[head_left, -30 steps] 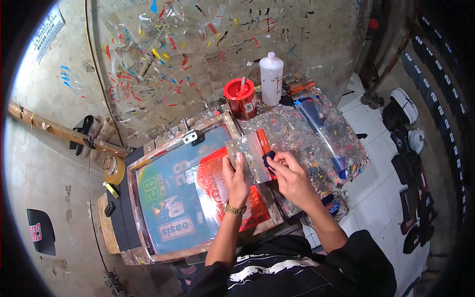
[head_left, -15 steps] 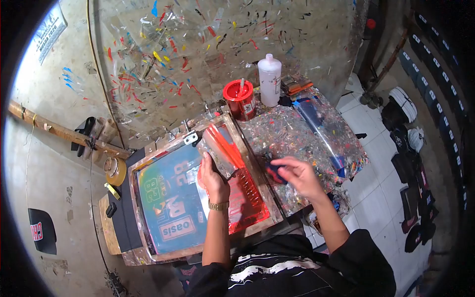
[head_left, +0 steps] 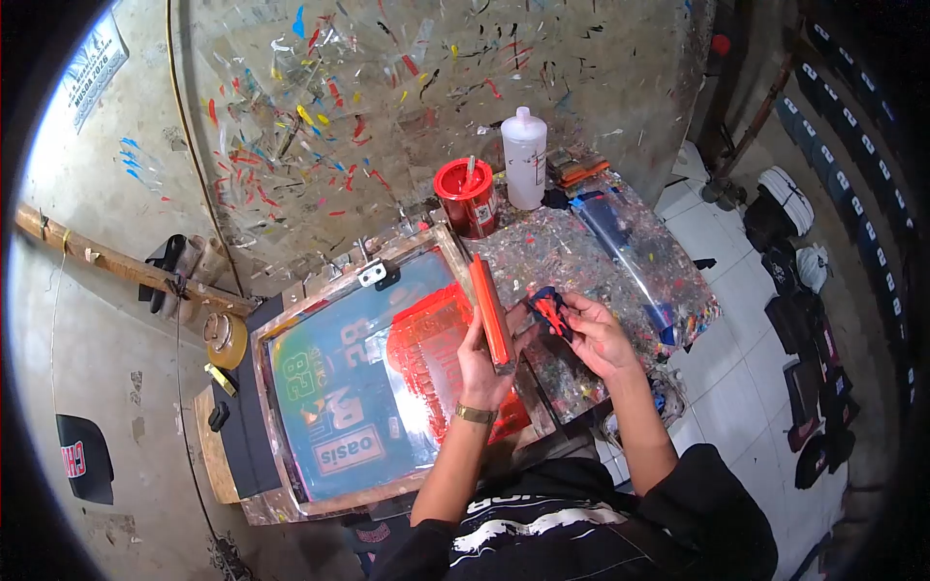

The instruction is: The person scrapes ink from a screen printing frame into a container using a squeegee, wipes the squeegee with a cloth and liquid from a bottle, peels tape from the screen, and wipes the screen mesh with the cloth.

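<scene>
My left hand holds a squeegee upright by its body, its red-orange blade edge facing up toward the camera. In my right hand is a dark blue cloth smeared with red ink, pinched between the fingers just right of the squeegee and apart from it. Under and left of my left hand lies a framed printing screen with blue mesh and lettering. Wet red ink covers the right part of its mesh.
A red ink can and a white bottle stand at the back of the paint-speckled table. A clear sheet roll lies to the right. Tape rolls sit at the left.
The squeegee swung left over the screen, then came back right and turned blade-up. My right hand moved the cloth away from it, then raised it, its red-stained side now showing.
</scene>
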The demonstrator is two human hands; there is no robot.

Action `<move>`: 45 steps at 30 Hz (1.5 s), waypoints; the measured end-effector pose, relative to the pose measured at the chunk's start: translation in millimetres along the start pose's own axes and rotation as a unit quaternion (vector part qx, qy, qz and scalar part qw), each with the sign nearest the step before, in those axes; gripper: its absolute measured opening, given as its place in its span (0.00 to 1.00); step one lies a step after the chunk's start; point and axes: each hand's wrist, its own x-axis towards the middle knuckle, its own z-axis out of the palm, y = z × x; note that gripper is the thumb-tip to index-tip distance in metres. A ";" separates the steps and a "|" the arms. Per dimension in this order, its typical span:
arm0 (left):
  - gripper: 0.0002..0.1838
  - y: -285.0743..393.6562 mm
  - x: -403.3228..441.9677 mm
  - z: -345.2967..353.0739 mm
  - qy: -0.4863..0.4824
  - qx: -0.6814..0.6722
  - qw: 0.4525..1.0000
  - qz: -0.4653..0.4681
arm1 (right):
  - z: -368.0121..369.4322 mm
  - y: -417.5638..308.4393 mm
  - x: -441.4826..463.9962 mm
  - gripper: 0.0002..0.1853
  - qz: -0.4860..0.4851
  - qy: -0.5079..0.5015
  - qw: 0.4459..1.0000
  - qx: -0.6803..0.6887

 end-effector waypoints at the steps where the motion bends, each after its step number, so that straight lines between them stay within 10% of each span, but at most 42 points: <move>1: 0.24 -2.8 2.4 -4.8 0.001 0.007 1.000 0.012 | 0.2 -2.2 -1.5 0.20 0.003 0.025 0.999 -0.028; 15: 0.29 -5.3 -11.5 -12.0 -0.023 0.101 0.994 0.018 | 9.2 -12.1 -12.3 0.16 -0.032 0.104 0.966 -0.234; 20: 0.20 15.9 -16.2 -9.2 0.040 0.335 0.934 0.120 | 32.3 -61.1 -7.9 0.13 -0.087 0.061 0.938 -0.331; 24: 0.14 20.2 -15.8 5.2 0.025 0.396 0.901 0.176 | 79.3 -100.1 11.0 0.13 -0.100 -0.048 0.867 -0.487; 26: 0.14 20.5 -14.3 7.5 0.019 0.400 0.898 0.182 | 86.6 -113.8 26.4 0.14 -0.144 -0.190 0.707 -0.666; 33: 0.13 22.4 -10.3 0.1 0.006 0.455 0.864 0.216 | 102.0 -110.4 46.8 0.14 -0.089 -0.247 0.653 -0.711; 45: 0.14 29.6 -9.5 7.8 0.020 0.384 0.899 0.212 | 94.4 -92.7 -0.8 0.16 -0.065 -0.280 0.682 -0.672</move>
